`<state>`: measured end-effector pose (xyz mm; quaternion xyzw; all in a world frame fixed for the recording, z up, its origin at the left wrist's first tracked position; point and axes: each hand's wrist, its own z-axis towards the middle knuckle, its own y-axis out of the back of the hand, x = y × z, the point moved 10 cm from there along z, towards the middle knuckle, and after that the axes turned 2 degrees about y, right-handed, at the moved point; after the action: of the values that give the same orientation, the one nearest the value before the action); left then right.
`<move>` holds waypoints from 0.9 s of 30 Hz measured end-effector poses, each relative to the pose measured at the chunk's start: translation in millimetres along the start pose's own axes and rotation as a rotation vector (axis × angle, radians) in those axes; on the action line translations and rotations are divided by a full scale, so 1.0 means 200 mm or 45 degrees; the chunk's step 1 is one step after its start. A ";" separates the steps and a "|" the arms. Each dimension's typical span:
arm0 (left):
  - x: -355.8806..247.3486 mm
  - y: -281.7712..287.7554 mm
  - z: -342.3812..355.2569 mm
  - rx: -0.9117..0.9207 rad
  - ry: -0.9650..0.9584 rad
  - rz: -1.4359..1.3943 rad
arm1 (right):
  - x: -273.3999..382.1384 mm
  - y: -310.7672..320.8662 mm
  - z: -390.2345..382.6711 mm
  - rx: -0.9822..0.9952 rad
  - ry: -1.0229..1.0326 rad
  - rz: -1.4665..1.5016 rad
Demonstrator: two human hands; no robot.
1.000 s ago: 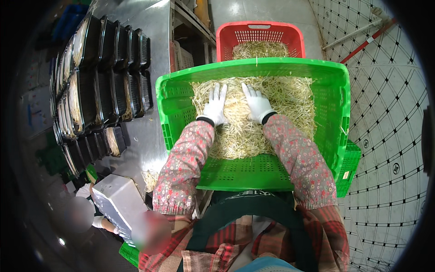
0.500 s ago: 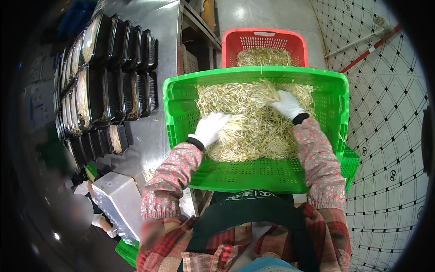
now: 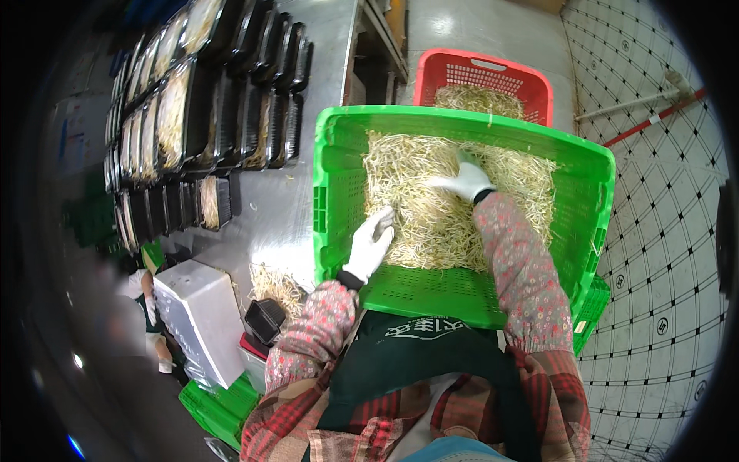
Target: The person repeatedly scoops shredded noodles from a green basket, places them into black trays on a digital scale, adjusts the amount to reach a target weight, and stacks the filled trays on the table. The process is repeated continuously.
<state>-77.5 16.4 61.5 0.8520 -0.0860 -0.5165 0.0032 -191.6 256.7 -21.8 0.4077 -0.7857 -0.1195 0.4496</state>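
Observation:
Pale bean sprouts with thin stems fill a large green perforated crate in front of me. My right hand, in a white glove, reaches into the middle of the sprouts. Its thumb and fingers are apart and its fingertips are smeared by motion; no clump shows in it. At the left side of the heap is my left hand, also gloved in white. Its fingers are loosely bent and apart from the thumb, with nothing visible between them.
Behind the green crate stands a red crate of sprouts. Black trays of sprouts are stacked on the metal table at left. Nearer are loose sprouts, a black tray and a white box; a person's arm shows beyond.
Both hands have let go of the sprout clumps they held. My left hand has drawn back toward me; my right has moved inward over the heap. The whole view has shifted, showing more at left.

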 end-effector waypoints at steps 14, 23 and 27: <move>-0.31 1.43 -1.39 -1.549 -0.475 0.132 | 0.28 -0.35 -0.28 -0.540 0.454 -0.430; 0.43 1.79 -2.17 -2.106 -0.064 0.236 | 0.16 -0.22 -0.19 -0.401 0.214 -0.209; 0.76 1.82 -2.23 -2.234 0.056 -0.034 | 0.14 -0.10 -0.19 -0.368 0.243 0.107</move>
<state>331.4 -403.0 170.0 0.5530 0.3521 -0.3798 0.6527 -157.7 229.3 5.7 0.3152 -0.7306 -0.1730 0.5805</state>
